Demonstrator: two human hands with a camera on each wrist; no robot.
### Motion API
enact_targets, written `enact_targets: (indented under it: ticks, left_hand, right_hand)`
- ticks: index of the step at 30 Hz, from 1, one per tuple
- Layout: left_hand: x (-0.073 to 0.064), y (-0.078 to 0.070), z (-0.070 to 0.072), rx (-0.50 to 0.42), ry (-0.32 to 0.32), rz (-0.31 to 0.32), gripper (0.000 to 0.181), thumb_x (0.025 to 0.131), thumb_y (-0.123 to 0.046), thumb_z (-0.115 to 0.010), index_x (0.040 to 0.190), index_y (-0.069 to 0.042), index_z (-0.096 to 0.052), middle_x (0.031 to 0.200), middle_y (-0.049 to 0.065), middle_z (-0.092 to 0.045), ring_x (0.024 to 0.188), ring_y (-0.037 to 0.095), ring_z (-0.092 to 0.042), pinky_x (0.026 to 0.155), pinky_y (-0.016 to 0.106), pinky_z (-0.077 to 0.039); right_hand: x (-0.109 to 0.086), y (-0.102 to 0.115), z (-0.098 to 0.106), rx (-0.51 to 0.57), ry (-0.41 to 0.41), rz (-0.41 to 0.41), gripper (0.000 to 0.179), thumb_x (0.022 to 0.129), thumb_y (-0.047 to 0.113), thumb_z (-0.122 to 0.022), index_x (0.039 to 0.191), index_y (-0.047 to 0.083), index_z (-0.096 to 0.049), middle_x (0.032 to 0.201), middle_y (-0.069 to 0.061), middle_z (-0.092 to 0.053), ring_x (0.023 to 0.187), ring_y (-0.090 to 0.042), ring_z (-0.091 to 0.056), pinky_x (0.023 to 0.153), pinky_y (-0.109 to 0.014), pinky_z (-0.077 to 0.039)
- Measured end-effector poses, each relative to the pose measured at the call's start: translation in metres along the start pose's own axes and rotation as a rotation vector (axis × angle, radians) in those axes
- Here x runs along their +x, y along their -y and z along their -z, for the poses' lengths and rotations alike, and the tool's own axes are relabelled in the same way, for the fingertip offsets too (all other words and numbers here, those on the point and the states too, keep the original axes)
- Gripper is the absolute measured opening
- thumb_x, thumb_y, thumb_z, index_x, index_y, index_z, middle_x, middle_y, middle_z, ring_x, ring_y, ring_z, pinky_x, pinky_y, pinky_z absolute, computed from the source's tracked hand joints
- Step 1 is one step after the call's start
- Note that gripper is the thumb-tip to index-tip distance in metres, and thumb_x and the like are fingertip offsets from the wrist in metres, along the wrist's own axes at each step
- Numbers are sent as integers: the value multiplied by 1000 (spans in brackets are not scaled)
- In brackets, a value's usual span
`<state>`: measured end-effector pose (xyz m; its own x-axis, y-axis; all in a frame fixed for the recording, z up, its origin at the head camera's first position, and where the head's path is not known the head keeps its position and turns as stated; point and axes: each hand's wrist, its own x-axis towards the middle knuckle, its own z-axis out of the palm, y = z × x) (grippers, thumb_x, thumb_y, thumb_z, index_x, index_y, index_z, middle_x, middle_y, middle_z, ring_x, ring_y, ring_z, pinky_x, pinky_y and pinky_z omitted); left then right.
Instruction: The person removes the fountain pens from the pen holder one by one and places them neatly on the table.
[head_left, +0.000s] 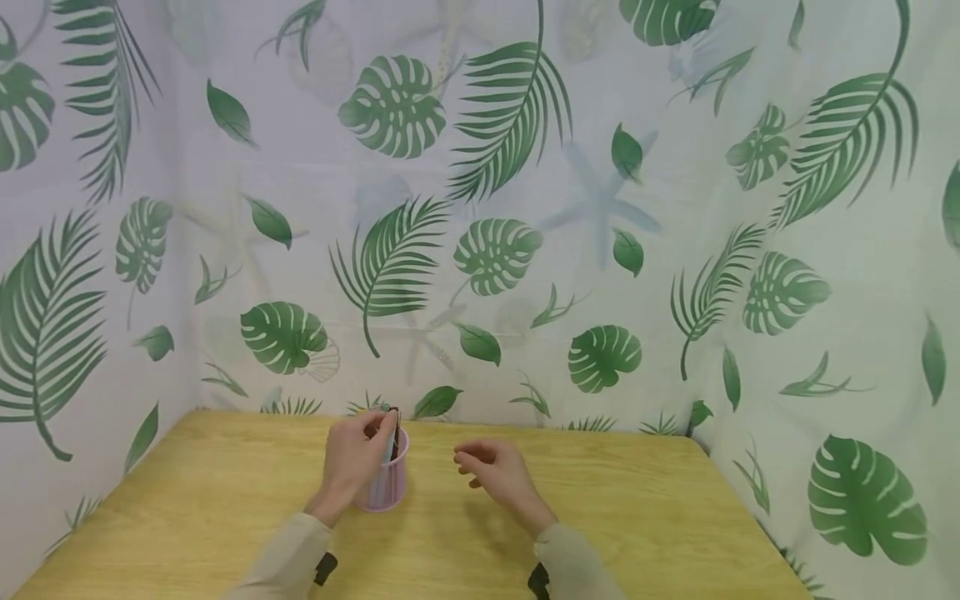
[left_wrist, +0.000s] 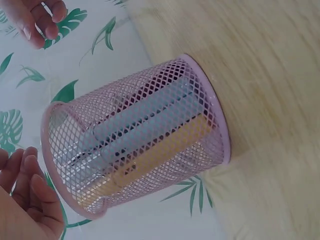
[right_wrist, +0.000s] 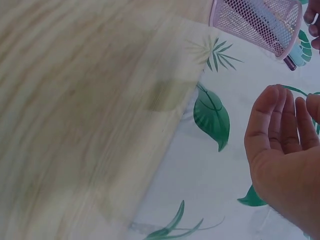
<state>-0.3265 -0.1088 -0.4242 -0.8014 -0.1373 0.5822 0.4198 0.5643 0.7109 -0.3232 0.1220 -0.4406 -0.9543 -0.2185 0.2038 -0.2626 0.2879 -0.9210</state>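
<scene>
Two long pale blue items (left_wrist: 145,117) and a yellow one (left_wrist: 165,150) stand in my pink mesh cup (head_left: 398,482), seen through its wall, and a dark item (right_wrist: 289,63) pokes out past the cup's rim beside a light blue end. My left hand (head_left: 354,450) is just beside the top of the cup, fingers loosely bent and, as far as I can see, grasping nothing; whether a fingertip touches the contents I cannot tell. My right hand (head_left: 501,477) is free, held in the air to the right of the cup and apart from it, its fingers softly curved around nothing. The cup sits upright on the wood-grained table (head_left: 637,508), near the table's far edge, and behind the cup hangs a white sheet (head_left: 510,187) printed with green leaves.
</scene>
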Motion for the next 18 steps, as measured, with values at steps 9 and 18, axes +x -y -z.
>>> enact_targets:
  ticks: [9, 18]
  left_hand:
    - [4, 15, 14, -75, 29, 174, 22, 94, -25, -66, 91, -6, -76, 77, 8, -71, 67, 11, -58, 60, 22, -47]
    - [0, 29, 25, -100, 50, 271, 21, 92, -27, -69, 94, -7, -76, 85, 9, -72, 72, 11, -58, 64, 22, -47]
  right_hand:
    - [9, -2, -16, 126, 31, -25, 24, 95, 17, -66, 112, 1, -69, 105, -15, -73, 87, -19, -69, 70, -33, -60]
    - [16, -3, -35, 176, 37, -40, 26, 94, 15, -66, 113, -3, -68, 108, -20, -71, 85, -15, -69, 71, -33, -60]
